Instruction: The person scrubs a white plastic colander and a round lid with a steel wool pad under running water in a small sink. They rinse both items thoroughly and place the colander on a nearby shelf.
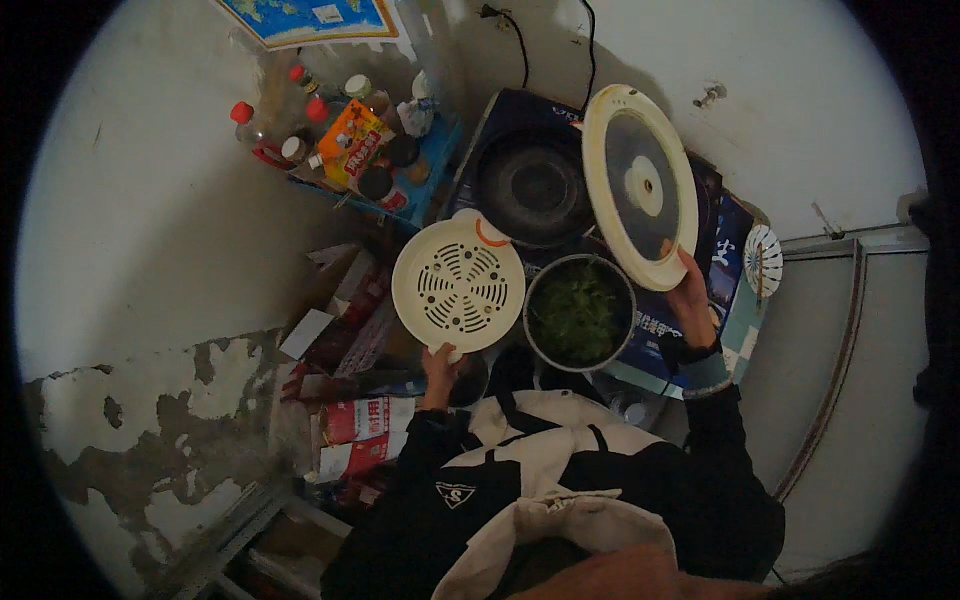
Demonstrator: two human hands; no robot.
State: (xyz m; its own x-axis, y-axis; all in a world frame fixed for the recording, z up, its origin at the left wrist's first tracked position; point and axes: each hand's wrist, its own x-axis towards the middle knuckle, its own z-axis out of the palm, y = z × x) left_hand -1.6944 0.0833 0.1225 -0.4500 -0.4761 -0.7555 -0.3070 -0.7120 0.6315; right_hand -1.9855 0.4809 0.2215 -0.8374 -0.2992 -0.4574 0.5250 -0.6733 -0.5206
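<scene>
My left hand [441, 369] grips the near handle of a cream plastic steamer tray [411, 289], whose round floor is pierced with slots. An orange-edged opening marks the tray's far handle. In my right hand [691, 304] is a large cream-rimmed lid [679, 176] with a clear centre and a round knob plate, tilted up on its edge. Between the two, nearer my body, a round metal-rimmed pot [632, 319] holds leafy greens [579, 311]. Behind them sits a dark round pan [534, 184], partly covered at its right by the lid.
At the back left, a blue tray [442, 165] carries bottles, jars and an orange seasoning pouch [352, 146]. Cardboard boxes [367, 427] crowd the left side. A striped dish [763, 259] with chopsticks lies at the right edge. Black cables [523, 56] hang down the back wall.
</scene>
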